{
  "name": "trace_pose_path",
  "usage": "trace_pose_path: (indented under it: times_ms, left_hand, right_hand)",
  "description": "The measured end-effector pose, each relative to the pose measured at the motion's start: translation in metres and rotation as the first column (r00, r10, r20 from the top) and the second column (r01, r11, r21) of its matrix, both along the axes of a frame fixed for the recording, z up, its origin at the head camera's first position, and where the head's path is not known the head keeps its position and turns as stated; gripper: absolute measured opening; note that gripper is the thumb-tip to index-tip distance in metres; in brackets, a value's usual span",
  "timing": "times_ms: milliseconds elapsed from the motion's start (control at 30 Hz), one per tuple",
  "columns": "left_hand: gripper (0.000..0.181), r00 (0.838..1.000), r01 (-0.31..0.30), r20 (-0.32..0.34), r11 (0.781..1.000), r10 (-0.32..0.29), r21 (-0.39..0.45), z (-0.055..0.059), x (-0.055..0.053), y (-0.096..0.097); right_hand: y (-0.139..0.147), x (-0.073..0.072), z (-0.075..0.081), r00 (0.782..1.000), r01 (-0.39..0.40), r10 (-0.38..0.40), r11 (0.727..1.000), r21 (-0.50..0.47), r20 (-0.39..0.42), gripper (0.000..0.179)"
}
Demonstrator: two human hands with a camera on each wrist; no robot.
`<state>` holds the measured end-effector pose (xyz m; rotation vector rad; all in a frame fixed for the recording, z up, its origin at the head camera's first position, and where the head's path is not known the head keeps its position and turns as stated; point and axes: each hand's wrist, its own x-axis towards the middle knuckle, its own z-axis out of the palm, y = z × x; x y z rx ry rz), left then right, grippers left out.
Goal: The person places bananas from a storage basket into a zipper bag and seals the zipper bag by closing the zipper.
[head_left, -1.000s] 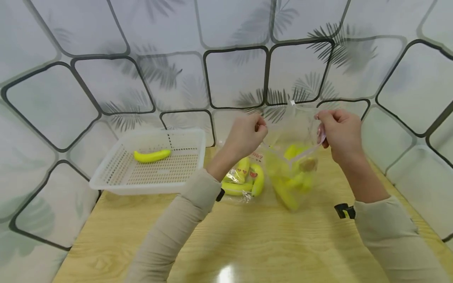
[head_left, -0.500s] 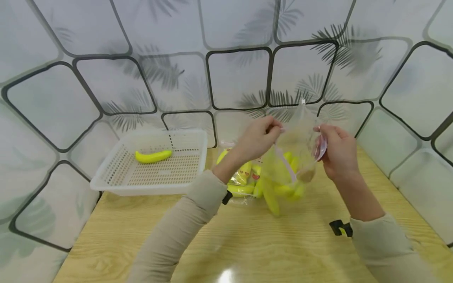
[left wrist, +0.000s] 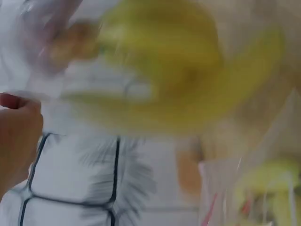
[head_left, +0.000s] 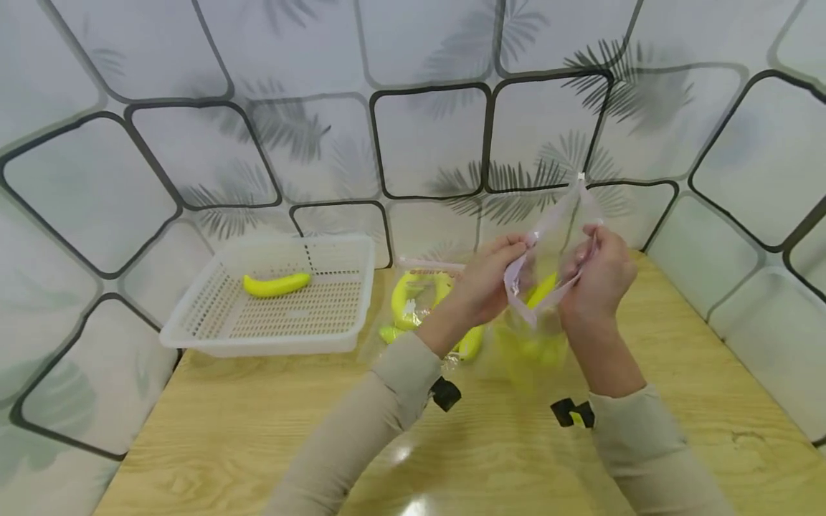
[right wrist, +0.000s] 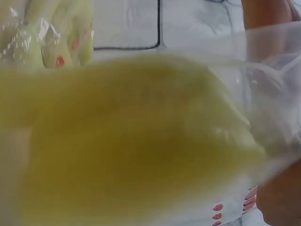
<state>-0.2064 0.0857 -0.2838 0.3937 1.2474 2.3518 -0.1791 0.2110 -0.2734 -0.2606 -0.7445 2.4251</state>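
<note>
A clear zip bag [head_left: 517, 283] with a pale pink rim hangs upright between both hands, its mouth parted. Inside are several yellow bananas [head_left: 543, 290], which show large and blurred in the left wrist view and the right wrist view. My left hand [head_left: 493, 276] pinches the left side of the rim between thumb and fingers. On the opposite side my right hand [head_left: 601, 276] grips the rim with curled fingers. The bag's far top corner [head_left: 581, 177] points up above the hands. Its lower part is close over the table, in front of the right forearm.
A second clear bag [head_left: 426, 265] of bananas lies on the wooden table [head_left: 258, 430], partly hidden by the left hand. Left of it stands a white perforated basket [head_left: 351, 333] with one banana [head_left: 277, 284]. A patterned curtain [head_left: 429, 143] surrounds the table.
My left hand has moved right and down, and my right hand down and slightly left, bringing them nearer each other. The bag has turned, its top corner shifting right. Both hands keep their hold.
</note>
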Motion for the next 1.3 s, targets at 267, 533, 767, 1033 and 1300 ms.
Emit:
trace_pose_path:
  times_ms: [267,533,767,1033,1300]
  left_hand:
    - [0.02,0.952,-0.197,-0.301,0.866,0.057,-0.459,-0.01,-0.014,-0.037]
    - [0.017,0.806,-0.511,-0.591,0.545,0.035,-0.665,-0.021,0.001,-0.07]
    - [0.021,0.837,-0.468,-0.54,0.394,-0.091,-0.791,-0.039,0.013,-0.098]
    - [0.024,0.839,-0.446,-0.509,0.294,-0.192,-0.846,-0.042,0.011,-0.133]
    - [0.023,0.862,-0.477,-0.496,0.167,-0.101,-0.863,-0.03,-0.02,-0.208]
  right_hand:
    - [0.026,-0.008,-0.003,0.998,-0.027,0.022,0.995,0.096,0.051,0.025]
    - [0.006,-0.009,-0.023,0.938,-0.337,0.271,0.857,0.39,0.216,0.023]
    - [-0.024,-0.008,-0.046,0.905,-0.413,0.32,0.822,0.392,0.281,0.023]
    - [-0.045,-0.009,-0.079,0.888,-0.45,0.347,0.793,0.411,0.302,0.023]
    - [-0.049,-0.012,-0.098,0.848,-0.498,0.373,0.804,0.324,0.377,0.021]
